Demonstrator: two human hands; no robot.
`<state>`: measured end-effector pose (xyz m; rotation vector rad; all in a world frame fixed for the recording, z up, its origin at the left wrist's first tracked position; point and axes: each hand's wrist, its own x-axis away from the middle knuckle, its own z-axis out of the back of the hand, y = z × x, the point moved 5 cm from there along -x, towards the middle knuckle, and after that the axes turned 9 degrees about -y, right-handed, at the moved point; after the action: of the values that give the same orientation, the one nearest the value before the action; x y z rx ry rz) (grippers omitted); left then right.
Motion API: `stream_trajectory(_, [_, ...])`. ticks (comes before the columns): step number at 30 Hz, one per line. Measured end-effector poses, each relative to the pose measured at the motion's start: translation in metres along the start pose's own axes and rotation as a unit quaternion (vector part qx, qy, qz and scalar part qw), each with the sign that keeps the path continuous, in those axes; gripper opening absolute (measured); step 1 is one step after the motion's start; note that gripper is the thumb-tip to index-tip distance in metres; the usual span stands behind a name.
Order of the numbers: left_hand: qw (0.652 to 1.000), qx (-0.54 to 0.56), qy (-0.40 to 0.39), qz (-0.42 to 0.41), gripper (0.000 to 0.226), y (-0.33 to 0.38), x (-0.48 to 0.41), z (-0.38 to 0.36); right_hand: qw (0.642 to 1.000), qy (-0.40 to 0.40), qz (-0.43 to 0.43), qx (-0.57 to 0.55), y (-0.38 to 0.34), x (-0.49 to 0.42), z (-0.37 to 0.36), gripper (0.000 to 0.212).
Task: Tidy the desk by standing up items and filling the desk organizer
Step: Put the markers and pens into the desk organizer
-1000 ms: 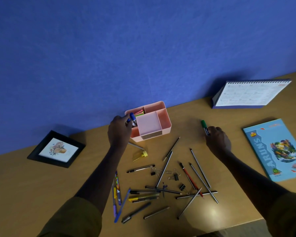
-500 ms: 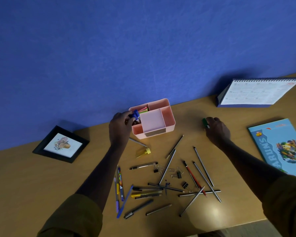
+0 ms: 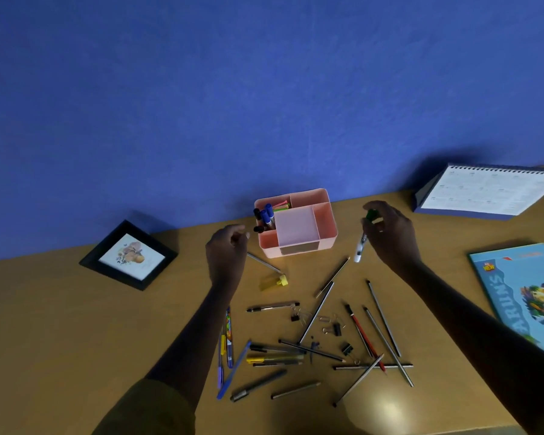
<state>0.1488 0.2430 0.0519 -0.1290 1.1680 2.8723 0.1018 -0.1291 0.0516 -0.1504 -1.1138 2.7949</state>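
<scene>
Right of centre, right hand (image 3: 390, 233) pinches the marker (image 3: 360, 248) by its green cap, barrel dangling near-vertical, organizer (image 3: 328, 229) just to its left. Left hand (image 3: 226, 249) hangs loose, empty, on the organizer's left side.

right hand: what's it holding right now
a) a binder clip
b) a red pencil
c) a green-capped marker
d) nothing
c: the right hand grips a green-capped marker, held up to the right of the pink organizer, while the red pencil and the binder clips lie untouched on the desk.
</scene>
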Motion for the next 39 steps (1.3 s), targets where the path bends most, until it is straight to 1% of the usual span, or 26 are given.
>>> stream_trajectory(2, [1.0, 0.002, -0.005, 0.002, 0.02, -0.003, 0.005, -0.001, 0.999, 0.014, 0.022, -0.039, -0.026, -0.006, -0.001, 0.024])
stream_trajectory(5, [1.0, 0.005, -0.014, 0.004, 0.02, -0.005, 0.01, -0.001, 0.995, 0.02, 0.032, -0.092, -0.065, -0.016, -0.008, 0.026])
stream_trajectory(9, [1.0, 0.02, -0.018, 0.01, 0.02, -0.007, 0.013, 0.0, 0.991, 0.011, 0.015, -0.133, -0.108, -0.031, -0.027, 0.024])
stream_trajectory(11, [0.999, 0.027, -0.021, 0.016, 0.02, -0.007, 0.014, 0.0, 0.99, 0.005, 0.028, -0.141, -0.127, -0.038, -0.038, 0.024])
stream_trajectory(15, [0.999, 0.034, -0.02, 0.02, 0.019, -0.009, 0.015, 0.004, 0.99, -0.002, 0.068, -0.123, -0.151, -0.049, -0.062, 0.021])
stream_trajectory(20, [0.999, 0.04, -0.024, 0.022, 0.021, -0.014, 0.012, 0.004, 0.992, -0.022, 0.1, -0.075, -0.158, -0.058, -0.088, 0.019])
stream_trajectory(24, [0.998, 0.053, -0.026, 0.016, 0.025, -0.01, 0.007, 0.002, 0.993, -0.038, 0.1, -0.052, -0.157, -0.06, -0.102, 0.021])
stream_trajectory(27, [0.997, 0.071, -0.032, 0.018, 0.026, -0.005, 0.002, -0.005, 0.991, -0.047, 0.119, -0.028, -0.158, -0.057, -0.11, 0.023])
stream_trajectory(32, [0.996, 0.08, -0.021, 0.018, 0.02, 0.004, -0.01, -0.011, 0.99, -0.046, 0.134, -0.006, -0.159, -0.053, -0.119, 0.018])
stream_trajectory(36, [0.996, 0.081, -0.017, 0.014, 0.016, 0.005, -0.021, -0.013, 0.99, -0.051, 0.131, -0.014, -0.165, -0.052, -0.121, 0.017])
stream_trajectory(39, [0.997, 0.075, -0.016, -0.021, 0.013, 0.009, -0.026, -0.013, 0.99, -0.046, 0.131, -0.017, -0.168, -0.05, -0.121, 0.019])
